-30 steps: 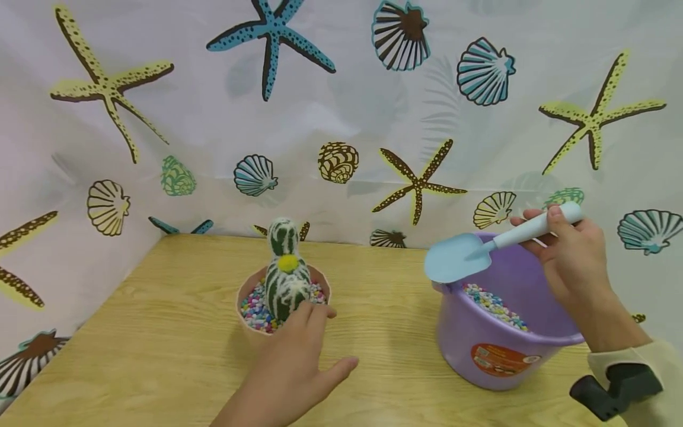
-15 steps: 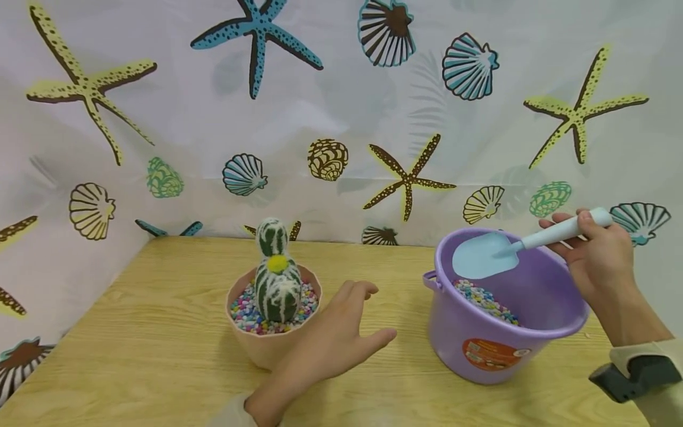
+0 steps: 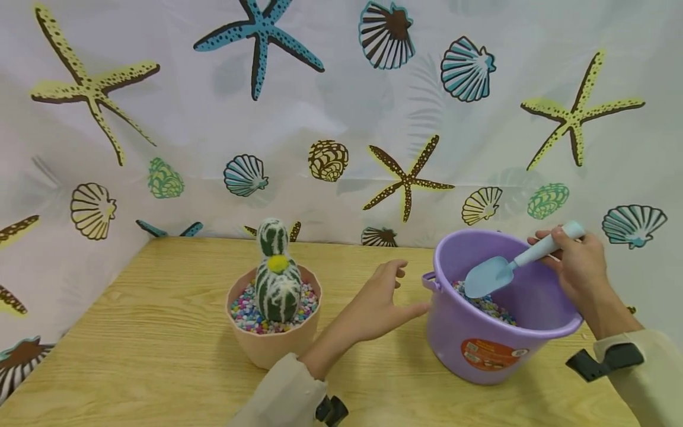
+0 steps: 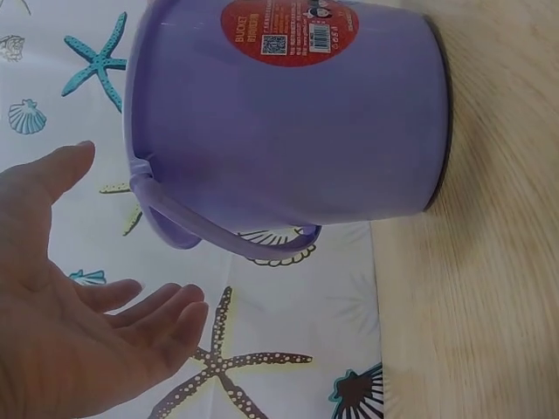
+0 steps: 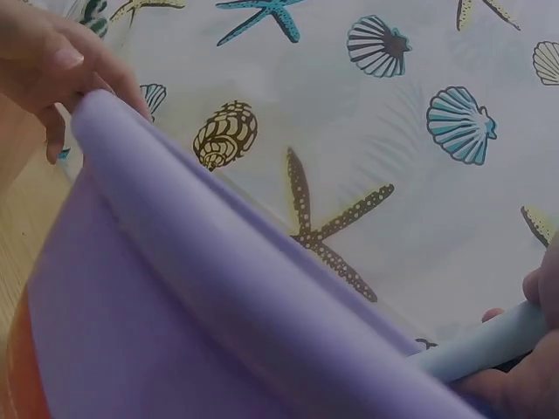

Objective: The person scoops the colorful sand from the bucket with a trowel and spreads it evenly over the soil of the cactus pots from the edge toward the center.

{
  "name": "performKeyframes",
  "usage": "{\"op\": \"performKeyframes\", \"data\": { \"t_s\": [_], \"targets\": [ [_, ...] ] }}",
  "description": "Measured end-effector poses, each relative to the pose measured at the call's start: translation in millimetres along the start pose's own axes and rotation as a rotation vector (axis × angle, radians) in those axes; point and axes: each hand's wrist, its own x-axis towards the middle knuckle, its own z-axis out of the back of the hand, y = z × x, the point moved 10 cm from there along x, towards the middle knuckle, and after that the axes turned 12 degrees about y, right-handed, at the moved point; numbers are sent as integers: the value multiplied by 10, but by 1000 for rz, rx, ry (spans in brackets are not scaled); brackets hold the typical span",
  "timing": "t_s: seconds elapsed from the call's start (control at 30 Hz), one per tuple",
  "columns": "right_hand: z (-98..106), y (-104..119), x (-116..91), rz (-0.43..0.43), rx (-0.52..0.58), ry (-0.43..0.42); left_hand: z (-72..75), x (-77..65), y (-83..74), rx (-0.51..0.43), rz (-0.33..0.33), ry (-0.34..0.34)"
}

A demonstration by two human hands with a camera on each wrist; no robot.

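Note:
My right hand [image 3: 578,261] grips the handle of a light blue scoop [image 3: 488,277], its blade tilted down inside the purple bucket [image 3: 480,350], just over or touching the colorful pebbles [image 3: 496,311]. In the right wrist view the bucket's near wall [image 5: 218,297] hides the blade, and only the scoop handle [image 5: 489,345] shows. My left hand [image 3: 376,305] hangs with relaxed fingers left of the bucket, holding nothing. In the left wrist view that hand [image 4: 79,323] is apart from the bucket's handle [image 4: 236,240].
Left of my hands stands a peach pot [image 3: 274,350] with a green and white cactus [image 3: 278,290] set in colorful pebbles. The wooden table [image 3: 133,344] ends at a white cloth [image 3: 320,89] printed with starfish and shells.
My left hand has moved right, from beside the cactus pot toward the bucket. The right hand has lowered the scoop from above the rim into the bucket.

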Motion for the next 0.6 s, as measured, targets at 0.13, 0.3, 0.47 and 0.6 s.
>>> {"op": "performKeyframes", "data": {
  "t_s": [0.13, 0.3, 0.47, 0.6],
  "targets": [
    [-39, -41, 48, -16, -109, 68, -24, 127, 0, -20, -5, -8],
    [-80, -86, 118, -27, -142, 135, -77, 232, -14, -58, -9, 2],
    [-74, -128, 164, -61, -216, 166, -122, 293, -58, -70, -25, 6],
    [-31, -118, 166, -52, -263, 133, -154, 322, -97, -74, -39, 15]
  ]
}}
